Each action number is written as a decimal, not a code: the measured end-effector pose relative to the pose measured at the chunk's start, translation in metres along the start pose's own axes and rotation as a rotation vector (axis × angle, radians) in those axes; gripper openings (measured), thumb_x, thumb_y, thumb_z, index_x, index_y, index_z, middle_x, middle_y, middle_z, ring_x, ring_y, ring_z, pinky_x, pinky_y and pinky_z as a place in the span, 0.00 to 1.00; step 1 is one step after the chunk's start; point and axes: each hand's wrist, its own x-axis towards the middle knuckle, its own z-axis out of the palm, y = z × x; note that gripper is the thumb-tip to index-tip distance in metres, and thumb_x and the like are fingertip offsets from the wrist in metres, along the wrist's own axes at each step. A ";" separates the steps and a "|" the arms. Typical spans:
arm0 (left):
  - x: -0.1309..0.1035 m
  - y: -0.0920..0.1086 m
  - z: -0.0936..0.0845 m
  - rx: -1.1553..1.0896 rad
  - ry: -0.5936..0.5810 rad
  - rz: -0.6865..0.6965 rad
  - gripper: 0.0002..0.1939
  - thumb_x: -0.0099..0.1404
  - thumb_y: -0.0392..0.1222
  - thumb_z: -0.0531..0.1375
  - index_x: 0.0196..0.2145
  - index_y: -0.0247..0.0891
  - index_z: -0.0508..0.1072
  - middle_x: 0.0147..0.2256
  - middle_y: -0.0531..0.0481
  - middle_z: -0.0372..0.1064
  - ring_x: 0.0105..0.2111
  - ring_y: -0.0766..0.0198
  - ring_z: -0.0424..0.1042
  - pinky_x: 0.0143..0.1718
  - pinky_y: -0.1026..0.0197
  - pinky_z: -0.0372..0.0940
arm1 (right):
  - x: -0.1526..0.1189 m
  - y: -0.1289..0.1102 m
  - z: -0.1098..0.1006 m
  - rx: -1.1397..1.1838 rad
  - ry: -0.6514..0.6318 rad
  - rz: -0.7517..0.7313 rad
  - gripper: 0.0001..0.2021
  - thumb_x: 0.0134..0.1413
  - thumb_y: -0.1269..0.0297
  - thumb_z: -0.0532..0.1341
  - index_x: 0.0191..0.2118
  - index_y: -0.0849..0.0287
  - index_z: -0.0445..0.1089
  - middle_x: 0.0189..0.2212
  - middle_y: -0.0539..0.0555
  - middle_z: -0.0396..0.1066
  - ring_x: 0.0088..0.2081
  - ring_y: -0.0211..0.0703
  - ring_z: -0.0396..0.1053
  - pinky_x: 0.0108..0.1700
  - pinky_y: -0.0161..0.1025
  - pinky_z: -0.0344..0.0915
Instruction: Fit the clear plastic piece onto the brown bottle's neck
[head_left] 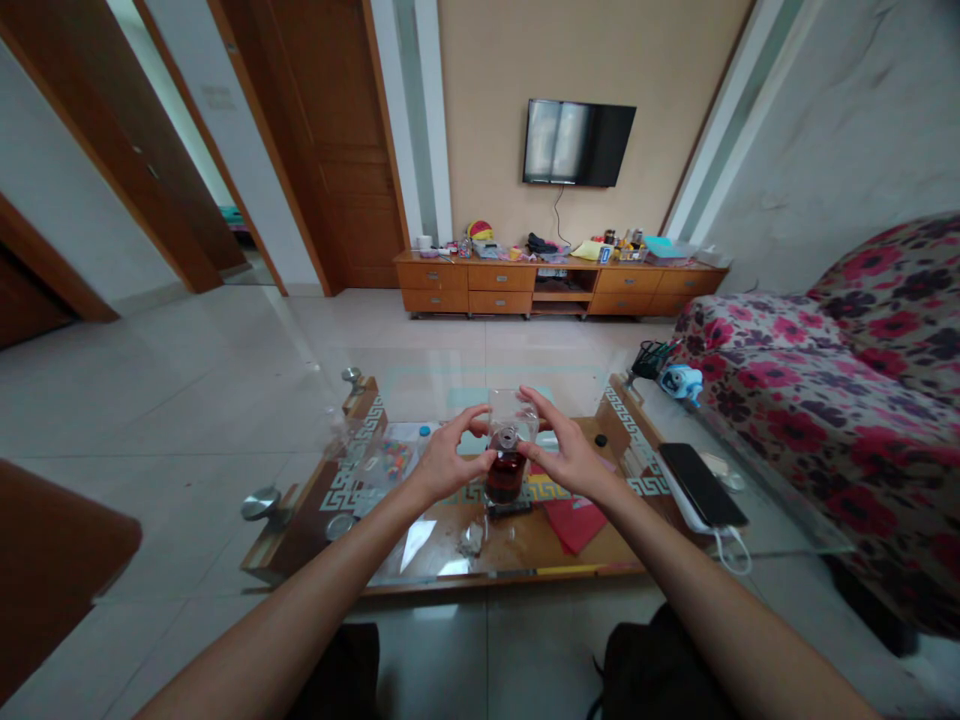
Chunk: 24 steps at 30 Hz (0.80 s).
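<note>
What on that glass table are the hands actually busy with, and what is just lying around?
In hand:
- clear bag, pinched at the top by the left hand and right hand
- small jar of dark red liquid, between the hands under the bag

Lying about:
- phone on its white charger
- red cloth
- blue toy
- glass table

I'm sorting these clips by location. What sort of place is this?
Most likely a home living room: a black wall-mounted television above a long orange wooden cabinet, a pink floral fabric sofa, and a glass-topped coffee table.
</note>
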 end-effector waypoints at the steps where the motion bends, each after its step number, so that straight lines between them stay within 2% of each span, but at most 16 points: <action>1: 0.000 0.000 0.000 0.001 0.000 -0.001 0.36 0.62 0.43 0.66 0.66 0.46 0.64 0.46 0.49 0.77 0.44 0.55 0.74 0.44 0.54 0.65 | 0.000 0.000 0.000 0.003 -0.001 0.002 0.39 0.64 0.50 0.66 0.75 0.37 0.48 0.72 0.56 0.58 0.62 0.61 0.68 0.58 0.64 0.71; 11: 0.001 -0.002 0.002 -0.027 -0.003 0.002 0.35 0.62 0.43 0.66 0.66 0.47 0.64 0.46 0.49 0.77 0.45 0.54 0.75 0.50 0.51 0.67 | 0.000 0.000 0.001 -0.013 0.012 -0.009 0.39 0.64 0.49 0.66 0.75 0.38 0.48 0.72 0.56 0.58 0.61 0.60 0.68 0.56 0.62 0.73; 19: 0.000 -0.001 0.001 -0.030 -0.008 0.001 0.36 0.62 0.43 0.65 0.67 0.45 0.64 0.45 0.49 0.77 0.45 0.55 0.75 0.51 0.51 0.66 | -0.001 -0.001 0.002 -0.025 0.021 -0.021 0.39 0.65 0.49 0.65 0.76 0.40 0.48 0.73 0.57 0.56 0.63 0.60 0.67 0.56 0.60 0.72; 24: 0.000 -0.002 0.002 -0.021 -0.006 -0.005 0.36 0.62 0.43 0.65 0.67 0.45 0.64 0.44 0.49 0.77 0.44 0.55 0.75 0.50 0.51 0.67 | 0.000 -0.003 0.001 -0.023 0.009 -0.003 0.40 0.65 0.49 0.65 0.76 0.41 0.47 0.71 0.58 0.59 0.59 0.59 0.71 0.56 0.61 0.72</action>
